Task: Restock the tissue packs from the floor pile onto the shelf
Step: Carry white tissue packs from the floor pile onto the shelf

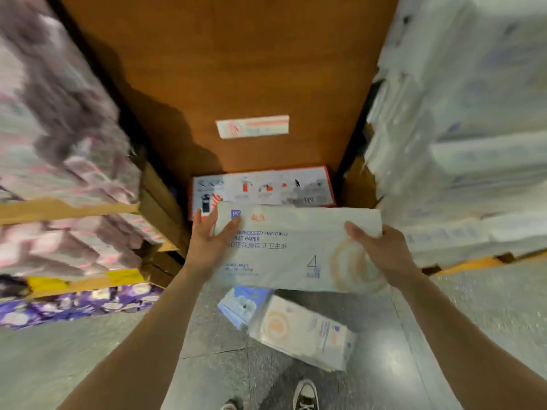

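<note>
A white tissue pack [296, 247] is held in the air by both hands, its long side level and its printed face toward the camera. The left hand [207, 235] grips the pack's left end: the thumb lies on the printed face and the fingers [197, 216] reach up along the end. The right hand [381, 250] clamps the pack's right end, thumb on the face, its other fingers hidden behind the pack.

Below the pack, on the grey floor [473, 321], lie two more: a white one [302, 329] tilted, and a blue one [242, 303] touching it. Lower still is a pair of dark shoes [305, 393].

Just behind the pack stands an orange-edged box [263, 187] against a brown panel [231, 69] that bears a small label [253, 126]. Left of the pack, shelves [59, 210] carry blurred pink packs [68, 143]. Right of it rise stacks of white packs [458, 128].
</note>
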A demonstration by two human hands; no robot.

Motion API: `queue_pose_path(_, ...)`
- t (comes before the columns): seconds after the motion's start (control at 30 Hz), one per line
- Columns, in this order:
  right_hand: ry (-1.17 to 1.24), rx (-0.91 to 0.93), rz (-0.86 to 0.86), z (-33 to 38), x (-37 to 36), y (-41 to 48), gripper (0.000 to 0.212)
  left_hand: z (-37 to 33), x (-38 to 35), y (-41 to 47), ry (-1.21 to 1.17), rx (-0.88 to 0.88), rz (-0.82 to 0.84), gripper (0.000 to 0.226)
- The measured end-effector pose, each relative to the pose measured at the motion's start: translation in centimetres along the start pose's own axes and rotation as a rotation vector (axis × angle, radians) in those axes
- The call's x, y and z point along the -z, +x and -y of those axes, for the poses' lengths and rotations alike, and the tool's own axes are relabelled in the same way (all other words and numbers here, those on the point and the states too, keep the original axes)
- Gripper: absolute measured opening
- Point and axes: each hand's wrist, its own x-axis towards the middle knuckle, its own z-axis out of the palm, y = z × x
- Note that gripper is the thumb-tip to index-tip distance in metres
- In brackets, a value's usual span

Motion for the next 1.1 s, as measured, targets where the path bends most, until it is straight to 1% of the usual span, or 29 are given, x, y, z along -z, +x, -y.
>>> queue_pose_path(0.03,-0.019,0.042,0.028,2.9,0.3,-0.5,0.037,-2.4,1.9,-0.8,-0.052,0.013,-0.012,0.021)
queue_pose_path(0.1,-0.043,0.110,0.096,8.2,0.7,-2.1,0.044,-7.0,5.5,-3.2,-0.162,0.019,0.024,0.040)
queue_pose_path(0.13,-0.050,0.135,0.141,10.6,0.6,-3.0,0.049,-8.8,7.4,-4.5,-0.181,0.025,0.016,0.044)
queue_pose_path(0.17,-0.050,0.160,0.185,12.7,0.3,-4.0,0.053,-10.4,9.3,-6.1,-0.202,0.015,-0.018,0.043)
queue_pose_path(0.23,-0.048,0.220,0.261,16.5,-0.8,-6.2,0.056,-12.2,13.0,-9.2,-0.227,0.016,-0.144,0.041)
queue_pose_path(0.3,-0.067,0.289,0.352,19.4,-2.9,-9.0,0.055,-12.3,17.0,-12.8,-0.212,0.038,-0.281,0.042)
queue_pose_path(0.37,-0.084,0.367,0.451,21.8,-5.8,-12.2,0.049,-11.8,21.0,-16.8,-0.203,0.056,-0.379,0.050)
queue_pose_path(0.43,-0.087,0.458,0.550,23.4,-9.4,-16.1,0.043,-10.1,24.8,-21.3,-0.228,0.074,-0.515,0.044)
queue_pose_path(0.5,-0.097,0.527,0.654,24.6,-13.7,-20.9,0.037,-9.0,28.4,-26.4,-0.252,0.091,-0.648,0.037)
queue_pose_path(0.57,-0.104,0.587,0.765,25.5,-18.4,-26.0,0.030,-7.7,32.5,-31.5,-0.278,0.084,-0.743,0.035)
queue_pose_path(0.6,-0.111,0.619,0.815,26.0,-20.9,-28.8,0.029,-6.8,34.7,-34.2,-0.298,0.093,-0.795,0.037)
queue_pose_path(0.73,-0.137,0.763,1.000,27.9,-31.0,-42.3,0.046,-3.9,44.3,-45.8,-0.345,0.062,-1.032,0.055)
queue_pose_path(0.77,-0.136,0.788,1.040,28.1,-33.3,-46.0,0.049,-3.2,46.7,-48.9,-0.334,0.052,-1.087,0.056)
queue_pose_path(0.83,-0.126,0.816,1.120,28.1,-37.5,-53.4,0.056,-2.6,51.4,-55.0,-0.301,0.040,-1.181,0.050)
queue_pose_path(0.9,-0.126,0.840,1.202,27.5,-41.4,-60.6,0.051,-1.9,55.5,-61.1,-0.278,0.024,-1.265,0.045)
queue_pose_path(1.1,-0.104,0.902,1.424,24.0,-52.1,-79.1,0.034,1.4,64.6,-76.4,-0.231,0.059,-1.533,0.051)
